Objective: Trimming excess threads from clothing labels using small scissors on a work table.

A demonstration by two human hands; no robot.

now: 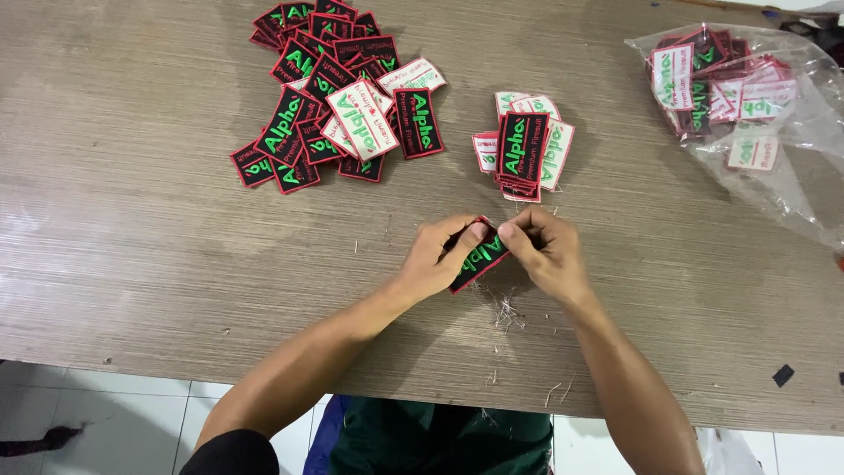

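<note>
My left hand (437, 257) and my right hand (547, 251) meet over the wooden table (132, 220). Together they pinch a small black embroidered patch (476, 260) with a red border and green lettering. The fingertips of both hands grip its upper edge, and the patch tilts down to the left between them. Just beyond my hands lies a small stack of the same patches (522, 146), some black side up, some white side up.
A larger loose pile of patches (330, 92) spreads at the far left centre. A clear plastic bag (747, 97) with more patches lies at the far right. Cut thread scraps (505, 310) litter the table under my hands. The table's near edge runs below my forearms.
</note>
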